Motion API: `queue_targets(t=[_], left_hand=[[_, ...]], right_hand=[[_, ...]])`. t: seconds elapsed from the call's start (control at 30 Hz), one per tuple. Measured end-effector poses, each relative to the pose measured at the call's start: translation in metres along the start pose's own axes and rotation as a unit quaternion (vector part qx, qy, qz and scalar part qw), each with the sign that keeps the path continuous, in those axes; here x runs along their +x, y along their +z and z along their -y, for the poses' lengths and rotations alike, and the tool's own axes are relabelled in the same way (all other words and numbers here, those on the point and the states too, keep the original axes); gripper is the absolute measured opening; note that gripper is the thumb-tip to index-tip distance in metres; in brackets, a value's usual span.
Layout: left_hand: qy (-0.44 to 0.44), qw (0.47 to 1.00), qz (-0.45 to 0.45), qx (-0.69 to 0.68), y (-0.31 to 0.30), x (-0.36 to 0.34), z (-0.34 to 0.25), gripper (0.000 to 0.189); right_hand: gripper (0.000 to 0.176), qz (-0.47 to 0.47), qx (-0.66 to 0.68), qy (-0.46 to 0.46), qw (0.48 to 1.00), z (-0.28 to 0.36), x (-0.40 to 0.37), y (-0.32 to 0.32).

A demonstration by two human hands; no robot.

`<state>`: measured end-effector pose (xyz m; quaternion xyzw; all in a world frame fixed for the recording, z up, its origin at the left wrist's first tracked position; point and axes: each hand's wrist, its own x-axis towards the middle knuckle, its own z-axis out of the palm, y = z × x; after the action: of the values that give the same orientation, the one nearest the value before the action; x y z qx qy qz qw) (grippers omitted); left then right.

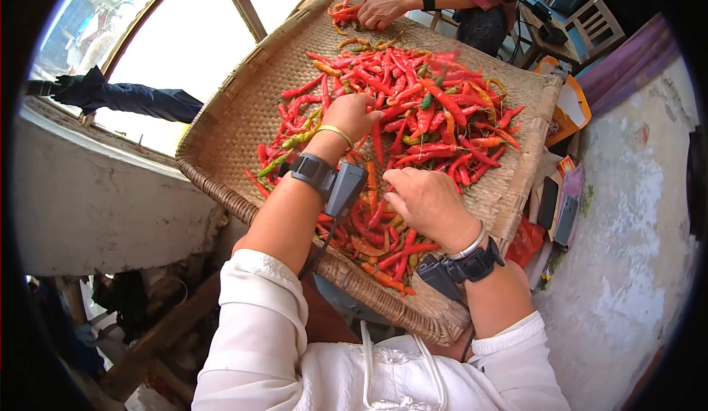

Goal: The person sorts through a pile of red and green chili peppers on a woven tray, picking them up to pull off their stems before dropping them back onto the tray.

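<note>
A wide woven basket tray (pixel 214 134) holds a large heap of red chili peppers (pixel 442 101), with some green, yellow and orange ones among them. My left hand (pixel 350 118) is over the left side of the heap, its fingers bent down at a red pepper; the fingertips are partly hidden. Nearer to me, my right hand (pixel 428 199) is closed in a pinch beside the heap's lower right part, and what it holds, if anything, is too small to name. Between my wrists and the tray's near rim lies a smaller group of peppers (pixel 383 245).
Across the tray, another person's hand (pixel 381 11) touches a small bunch of peppers (pixel 344 14) at the far edge. A dark folded umbrella (pixel 140 98) lies along the window sill at left. A wooden chair (pixel 594 28) stands at the back right, before a pale wall (pixel 627 182).
</note>
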<state>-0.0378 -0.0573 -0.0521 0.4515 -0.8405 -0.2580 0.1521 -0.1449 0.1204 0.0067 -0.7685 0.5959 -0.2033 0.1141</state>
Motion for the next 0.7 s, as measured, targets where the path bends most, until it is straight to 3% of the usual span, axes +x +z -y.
queue_targets(t=[0.17,0.27,0.37,0.5,0.53,0.6,0.7], left_hand=[[0.0,0.998,0.03,0.052,0.004,0.0,0.004,0.023],[0.017,0.997,0.072,-0.016,-0.017,0.004,0.005,0.02],[-0.051,0.985,0.093,-0.134,-0.037,0.009,0.011,0.02],[-0.109,0.918,-0.054,-0.378,-0.058,0.008,0.004,0.022],[-0.11,0.918,-0.055,-0.377,-0.057,0.008,0.003,0.022],[-0.111,0.825,-0.109,-0.544,-0.051,0.007,-0.003,0.019],[-0.115,0.804,-0.053,-0.581,-0.041,0.005,-0.014,0.027]], right_hand=[[0.023,0.035,0.01,0.027,0.999,0.0,-0.001,-0.001],[0.02,0.017,-0.011,0.019,1.0,-0.005,-0.002,-0.004],[0.019,0.011,-0.007,0.025,1.0,-0.009,-0.002,-0.008],[0.019,0.016,-0.012,0.018,1.0,-0.007,-0.003,-0.007],[0.019,0.025,-0.011,0.019,0.999,-0.006,-0.003,-0.006],[0.019,0.03,-0.013,0.02,0.999,-0.006,-0.003,-0.004],[0.019,0.033,-0.011,0.02,0.999,-0.006,-0.003,-0.003]])
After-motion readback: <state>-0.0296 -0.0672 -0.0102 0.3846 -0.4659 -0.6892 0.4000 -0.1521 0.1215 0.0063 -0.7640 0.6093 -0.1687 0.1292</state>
